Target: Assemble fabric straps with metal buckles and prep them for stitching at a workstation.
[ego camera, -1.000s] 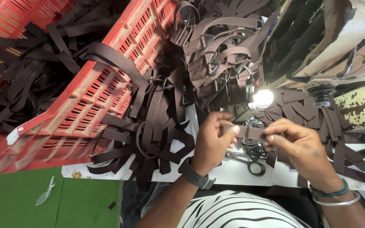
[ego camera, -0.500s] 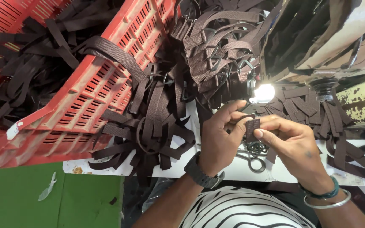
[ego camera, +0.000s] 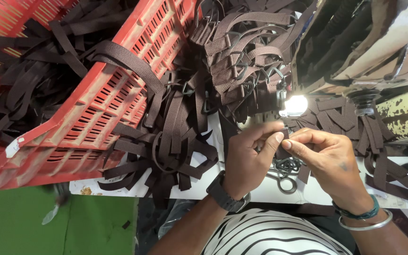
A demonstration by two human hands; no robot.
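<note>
**Both hands close in on one short strap**

The left hand (ego camera: 244, 163) and right hand (ego camera: 329, 163) now meet fingertip to fingertip, pinched together on a short brown webbing strap (ego camera: 284, 150) held above the bench's near edge, under the lamp (ego camera: 296, 105). A second ago they worked lower, nearer the scissors (ego camera: 283, 175). The strap looks lifted for folding. The red crate (ego camera: 119, 94) stays tilted at the left edge.

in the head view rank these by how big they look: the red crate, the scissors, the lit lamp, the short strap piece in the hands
1. red crate, by far the largest
2. scissors, partly hidden behind the hands
3. lit lamp, though its glare blurs the outline
4. short strap piece, mostly covered between the left hand and right hand, so its rank against the lamp is unsure
</note>
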